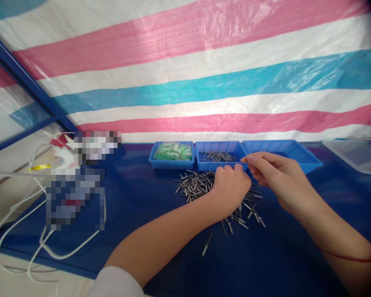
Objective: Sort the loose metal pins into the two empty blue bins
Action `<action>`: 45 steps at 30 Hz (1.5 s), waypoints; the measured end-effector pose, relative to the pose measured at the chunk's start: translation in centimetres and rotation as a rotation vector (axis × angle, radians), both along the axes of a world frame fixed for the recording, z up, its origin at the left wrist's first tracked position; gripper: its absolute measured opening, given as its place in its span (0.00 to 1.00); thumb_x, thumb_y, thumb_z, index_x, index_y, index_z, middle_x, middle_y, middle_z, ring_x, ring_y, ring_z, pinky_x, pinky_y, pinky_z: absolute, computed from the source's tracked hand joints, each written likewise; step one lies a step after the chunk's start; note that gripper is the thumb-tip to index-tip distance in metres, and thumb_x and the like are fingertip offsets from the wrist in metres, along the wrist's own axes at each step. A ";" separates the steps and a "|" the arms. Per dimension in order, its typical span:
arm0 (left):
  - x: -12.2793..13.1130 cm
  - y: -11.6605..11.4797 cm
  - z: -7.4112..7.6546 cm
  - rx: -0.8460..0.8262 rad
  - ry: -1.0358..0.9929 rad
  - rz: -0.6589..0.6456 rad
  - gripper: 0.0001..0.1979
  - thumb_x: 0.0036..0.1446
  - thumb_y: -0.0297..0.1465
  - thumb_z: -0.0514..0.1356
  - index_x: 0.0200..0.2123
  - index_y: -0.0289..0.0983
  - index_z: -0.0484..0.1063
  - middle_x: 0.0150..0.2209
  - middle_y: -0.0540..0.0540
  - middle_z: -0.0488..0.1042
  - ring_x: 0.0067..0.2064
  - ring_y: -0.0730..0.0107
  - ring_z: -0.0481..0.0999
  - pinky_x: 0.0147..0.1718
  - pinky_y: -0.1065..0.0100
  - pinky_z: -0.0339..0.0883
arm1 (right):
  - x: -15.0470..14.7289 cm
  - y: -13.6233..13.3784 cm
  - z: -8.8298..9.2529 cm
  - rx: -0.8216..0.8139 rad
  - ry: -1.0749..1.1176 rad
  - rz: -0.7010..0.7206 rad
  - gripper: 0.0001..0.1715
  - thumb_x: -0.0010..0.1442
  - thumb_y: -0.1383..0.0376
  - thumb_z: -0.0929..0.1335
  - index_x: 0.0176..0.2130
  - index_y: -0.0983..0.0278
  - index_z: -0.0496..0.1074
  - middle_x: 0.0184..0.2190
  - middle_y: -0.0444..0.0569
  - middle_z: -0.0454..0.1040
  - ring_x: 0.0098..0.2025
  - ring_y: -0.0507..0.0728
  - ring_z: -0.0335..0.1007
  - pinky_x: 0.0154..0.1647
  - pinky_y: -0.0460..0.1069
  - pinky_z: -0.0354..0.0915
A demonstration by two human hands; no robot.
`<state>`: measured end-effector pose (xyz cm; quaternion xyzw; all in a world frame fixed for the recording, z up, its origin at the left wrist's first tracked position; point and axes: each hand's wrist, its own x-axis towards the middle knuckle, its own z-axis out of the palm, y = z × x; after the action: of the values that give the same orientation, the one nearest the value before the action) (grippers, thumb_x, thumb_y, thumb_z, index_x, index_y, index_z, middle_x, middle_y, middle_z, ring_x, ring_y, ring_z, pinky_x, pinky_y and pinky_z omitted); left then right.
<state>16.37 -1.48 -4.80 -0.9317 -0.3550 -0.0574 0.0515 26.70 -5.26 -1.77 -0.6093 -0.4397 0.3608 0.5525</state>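
My left hand [230, 187] rests curled over a scattered pile of small metal pins [198, 183] on the blue table mat, fingers closed, what it holds hidden. My right hand [275, 175] is just right of it, fingertips pinched together and touching the left hand's fingertips near the front rim of the middle blue tray [218, 146]. That tray holds several more metal pins [218, 156]. A single pin [207, 244] lies apart, nearer to me.
A blue tray [153, 159] of green plastic parts stands left of the middle one; another blue tray [297, 150] stands on the right. A clear plastic container [355, 154] sits far right. White cables [49, 243] and blurred items lie at left. A striped tarp hangs behind.
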 end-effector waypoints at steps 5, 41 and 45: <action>-0.2 0.4 0.1 -0.019 0.025 -0.044 0.11 0.64 0.25 0.51 0.42 0.32 0.72 0.38 0.39 0.74 0.41 0.59 0.77 0.36 0.62 0.67 | 0.4 0.2 -0.3 0.020 -0.039 0.006 0.15 0.54 0.56 0.69 0.31 0.67 0.76 0.19 0.43 0.63 0.22 0.50 0.55 0.19 0.46 0.50; -10.5 -2.0 2.3 -0.678 -0.898 0.051 0.12 0.61 0.36 0.56 0.41 0.37 0.75 0.33 0.49 0.77 0.29 0.74 0.70 0.30 0.73 0.62 | -4.1 -2.3 -1.4 0.242 -0.420 0.255 0.10 0.58 0.59 0.69 0.39 0.60 0.77 0.36 0.48 0.76 0.39 0.56 0.73 0.33 0.48 0.70; -10.6 -2.0 2.1 -0.662 -0.874 0.028 0.12 0.61 0.36 0.56 0.38 0.36 0.76 0.33 0.49 0.77 0.32 0.74 0.71 0.32 0.73 0.62 | -4.4 -2.4 -1.5 0.254 -0.471 0.190 0.08 0.58 0.59 0.69 0.38 0.59 0.76 0.34 0.47 0.75 0.34 0.55 0.71 0.28 0.47 0.68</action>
<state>5.78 -3.44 -2.68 -0.7827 -0.3547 -0.3235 -0.3960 22.33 -7.68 -3.23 -0.5582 -0.6527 0.2015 0.4709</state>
